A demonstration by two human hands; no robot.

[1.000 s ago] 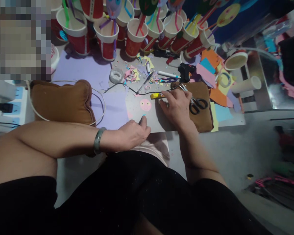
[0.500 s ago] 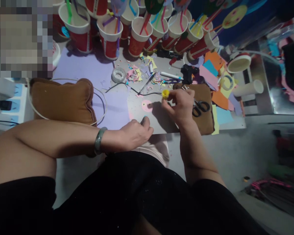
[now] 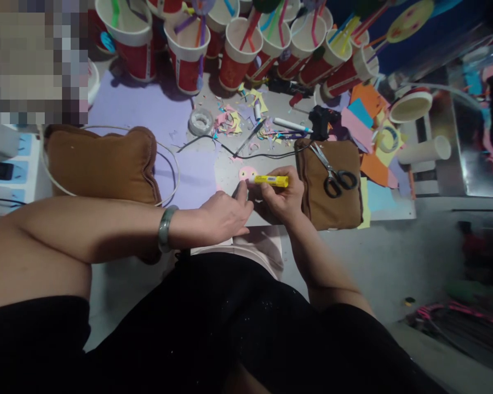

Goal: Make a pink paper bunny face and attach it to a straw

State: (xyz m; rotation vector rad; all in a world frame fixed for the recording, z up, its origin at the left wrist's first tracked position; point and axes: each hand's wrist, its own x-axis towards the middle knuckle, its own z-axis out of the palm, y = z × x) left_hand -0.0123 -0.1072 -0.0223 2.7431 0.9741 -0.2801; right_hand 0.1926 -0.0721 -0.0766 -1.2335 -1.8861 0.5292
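Note:
A small pink paper disc (image 3: pixel 246 172) with dark eye-like spots lies on the grey table near its front edge. The curled fingers of my left hand (image 3: pixel 227 216) press on its lower edge and partly cover it. In my right hand (image 3: pixel 285 198) is a yellow pen-shaped tube (image 3: pixel 273 180) with a printed label, gripped between thumb and fingers. The tube lies nearly level, its whitish tip at the disc's right side. I cannot tell whether the tip touches the paper.
Red paper cups (image 3: pixel 240 52) holding coloured straws line the back. Scissors (image 3: pixel 332 172) rest on a brown pouch (image 3: pixel 347 210) at the right; another brown cushion-like thing (image 3: pixel 102 167) is at left. Tape (image 3: pixel 200 121), paper scraps (image 3: pixel 230 120) and a black cable (image 3: pixel 267 156) lie behind my hands.
My right hand has come down and left from above the brown pouch, turning the yellow tube level beside the disc. My left fingertips have moved up onto the disc's edge.

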